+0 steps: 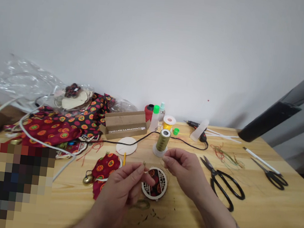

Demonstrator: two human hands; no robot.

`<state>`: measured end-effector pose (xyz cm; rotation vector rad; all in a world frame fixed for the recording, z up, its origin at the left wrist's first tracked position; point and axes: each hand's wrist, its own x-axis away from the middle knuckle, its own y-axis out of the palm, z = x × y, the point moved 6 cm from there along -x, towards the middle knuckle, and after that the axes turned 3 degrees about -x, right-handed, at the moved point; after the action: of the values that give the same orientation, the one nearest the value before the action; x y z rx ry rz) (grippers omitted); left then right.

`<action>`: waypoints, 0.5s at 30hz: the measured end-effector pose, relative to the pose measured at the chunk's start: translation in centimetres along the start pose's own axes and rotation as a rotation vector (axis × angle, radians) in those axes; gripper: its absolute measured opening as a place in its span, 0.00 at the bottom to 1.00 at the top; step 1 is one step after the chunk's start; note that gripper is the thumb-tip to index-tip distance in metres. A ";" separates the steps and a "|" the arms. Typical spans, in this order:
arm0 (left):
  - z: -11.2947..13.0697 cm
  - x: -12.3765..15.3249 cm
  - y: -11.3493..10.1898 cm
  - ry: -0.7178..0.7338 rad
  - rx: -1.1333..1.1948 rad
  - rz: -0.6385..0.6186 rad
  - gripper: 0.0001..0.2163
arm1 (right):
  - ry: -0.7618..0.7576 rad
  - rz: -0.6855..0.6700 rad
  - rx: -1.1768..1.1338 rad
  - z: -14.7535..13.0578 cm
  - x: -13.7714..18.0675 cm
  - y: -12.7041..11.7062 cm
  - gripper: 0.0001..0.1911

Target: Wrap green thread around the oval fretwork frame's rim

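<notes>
My left hand (pixel 126 184) is closed in a pinch, with a small bit of olive thread (pixel 144 163) showing at its fingertips. To its right my right hand (pixel 181 166) also pinches, and a faint thread hangs by its fingers. Between and below them lies a round white-framed ornament (pixel 155 184) with lattice sides over dark patterned fabric. A spool of olive thread (pixel 162 141) stands upright just behind my right fingertips. Under my left hand a coil of olive thread (pixel 143 204) rests on the table. Red patterned fabric (pixel 104 167) with a brass bell (pixel 88 178) is partly hidden by my left hand.
Large black-handled scissors (pixel 221 180) lie right of my right hand, smaller scissors (pixel 273 177) farther right. Behind are a cardboard box (pixel 125 125), a white disc (pixel 126 146), a yellow spool (pixel 169 122), a glue gun (pixel 194 125) and its cable. Patterned fabric (pixel 54 126) piles up at left.
</notes>
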<state>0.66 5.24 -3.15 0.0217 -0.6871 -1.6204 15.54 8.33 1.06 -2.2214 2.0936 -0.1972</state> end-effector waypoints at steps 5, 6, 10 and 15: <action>-0.3 0.2 1.0 -0.087 0.041 -0.074 0.08 | -0.110 0.034 0.137 -0.4 0.4 0.5 0.06; -0.3 0.3 1.0 -0.090 0.056 -0.065 0.08 | -0.138 0.041 0.175 -0.6 0.6 0.5 0.06; -0.3 0.2 1.1 -0.103 0.106 -0.071 0.08 | -0.326 0.101 0.325 -1.7 1.9 0.2 0.06; -1.1 0.0 1.2 -0.150 0.196 -0.168 0.07 | -0.467 0.030 0.395 -1.7 3.3 1.0 0.08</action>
<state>2.18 4.79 -3.55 0.1041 -0.9800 -1.7212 14.45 4.97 2.76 -1.7932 1.6684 -0.0701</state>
